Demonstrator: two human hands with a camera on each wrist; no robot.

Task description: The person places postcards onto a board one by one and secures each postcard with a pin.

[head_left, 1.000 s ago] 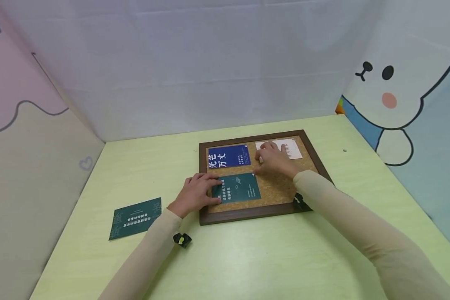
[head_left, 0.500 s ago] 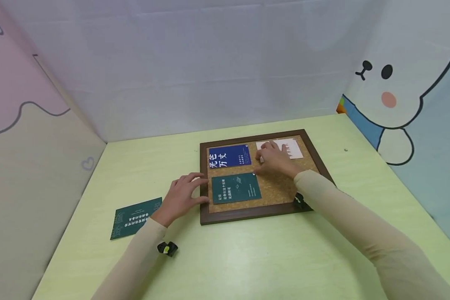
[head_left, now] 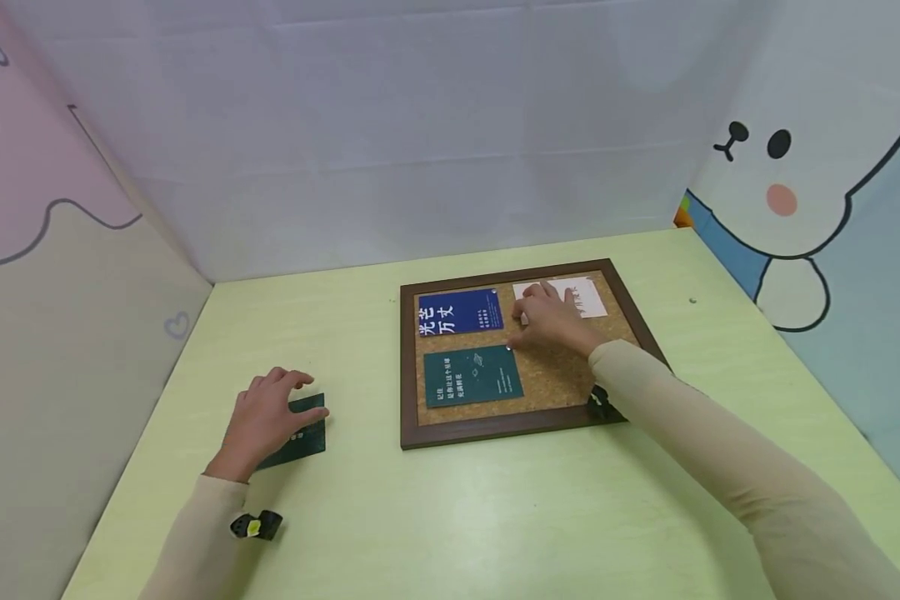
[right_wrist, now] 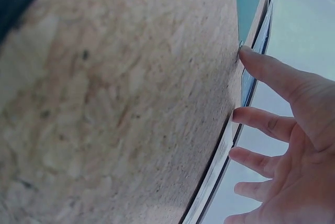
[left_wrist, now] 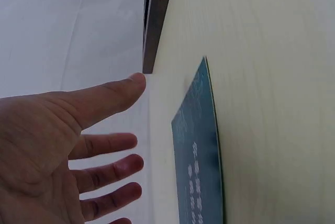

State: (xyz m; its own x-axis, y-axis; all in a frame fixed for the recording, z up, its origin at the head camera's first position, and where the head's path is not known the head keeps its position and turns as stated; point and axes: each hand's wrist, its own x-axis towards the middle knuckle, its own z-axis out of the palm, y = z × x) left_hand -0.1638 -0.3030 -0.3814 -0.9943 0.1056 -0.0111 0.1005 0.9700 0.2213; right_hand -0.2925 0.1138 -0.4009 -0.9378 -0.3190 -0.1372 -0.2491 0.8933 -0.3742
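My left hand hovers over a dark green card on the table, thumb and fingers spread apart. In the left wrist view a gap shows between the fingers and that card. My right hand rests on a framed cork board with its fingers spread. Its thumb touches down by a small pin at the corner of another green card; the fingertips reach the white card, partly covering it. A blue card lies at the board's far left.
The board's dark wooden frame forms a raised edge on the pale yellow-green table. A white cloth hangs behind the table, and printed panels stand at both sides.
My left hand has left the green card on the board and moved left, over the card on the table. My right hand stays in place.
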